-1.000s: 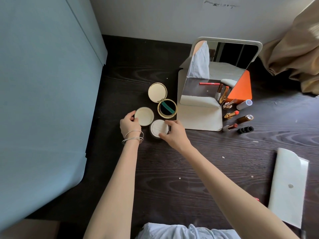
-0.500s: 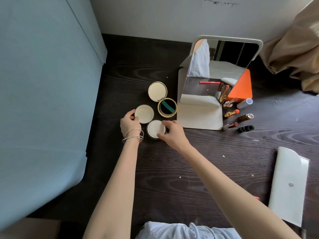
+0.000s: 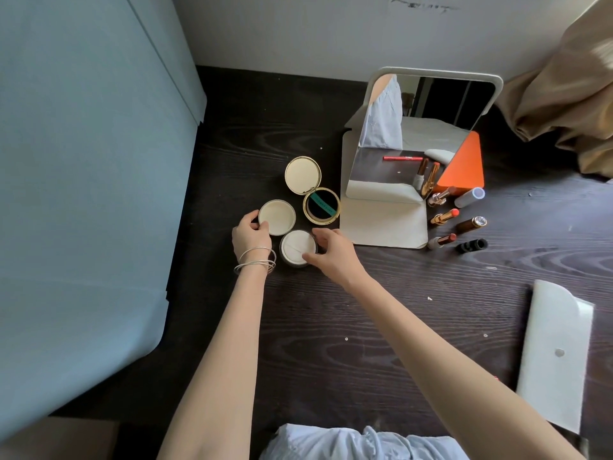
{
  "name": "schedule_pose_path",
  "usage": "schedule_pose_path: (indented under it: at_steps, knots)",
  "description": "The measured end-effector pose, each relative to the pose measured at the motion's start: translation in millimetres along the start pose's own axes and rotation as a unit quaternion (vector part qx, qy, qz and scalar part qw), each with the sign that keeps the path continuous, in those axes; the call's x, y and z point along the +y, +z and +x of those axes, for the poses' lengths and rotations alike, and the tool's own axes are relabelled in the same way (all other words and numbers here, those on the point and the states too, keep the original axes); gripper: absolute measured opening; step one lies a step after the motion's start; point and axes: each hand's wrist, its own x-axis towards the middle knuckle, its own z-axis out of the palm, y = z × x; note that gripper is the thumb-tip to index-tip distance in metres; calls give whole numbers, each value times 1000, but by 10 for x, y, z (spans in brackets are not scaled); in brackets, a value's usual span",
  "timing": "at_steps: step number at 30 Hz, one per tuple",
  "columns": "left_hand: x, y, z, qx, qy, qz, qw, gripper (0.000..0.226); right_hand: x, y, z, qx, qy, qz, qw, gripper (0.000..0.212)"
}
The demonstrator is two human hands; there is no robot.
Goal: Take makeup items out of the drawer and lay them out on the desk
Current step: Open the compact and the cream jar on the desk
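Note:
On the dark wooden desk (image 3: 381, 320) a round jar with a white puff on top (image 3: 297, 248) stands beside its cream lid (image 3: 277, 216). My left hand (image 3: 250, 234), with thin bangles on the wrist, pinches the lid's left rim. My right hand (image 3: 335, 253) curls around the jar's right side. Just behind lies an open gold compact (image 3: 321, 205) with its cream lid flipped back. Several lipsticks (image 3: 444, 216) lie to the right of the mirror's base.
A standing mirror (image 3: 421, 127) on a cream base sits at the back, an orange box (image 3: 462, 174) beside it. A white flat pouch (image 3: 554, 353) lies at the right. A blue panel (image 3: 83, 194) borders the left; beige fabric (image 3: 570, 94) is at the far right.
Both hands have shifted the jar and the lid slightly left and nearer to me; the grips look the same.

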Motion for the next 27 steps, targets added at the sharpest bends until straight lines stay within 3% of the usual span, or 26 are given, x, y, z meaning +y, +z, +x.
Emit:
schedule_pose_path:
  at_steps: [8,12,15,19,27]
  knots:
    - [59,-102,-262,-45,-40,-24,998,55,-4,-162,-155,43,-38,85,995,64]
    - [103,-158,-613,-47,49,-2,998,49,99,-308,-374,78,-55,138,986,65]
    - [150,-108,-923,-104,93,-27,990,46,256,-447,-581,105,-59,172,978,65]
    - [202,104,-1332,-182,119,-54,975,44,537,-666,-892,144,-53,187,970,63]
    - [179,722,-2037,-284,167,-6,944,36,1314,-1122,-1560,240,-15,250,938,56]
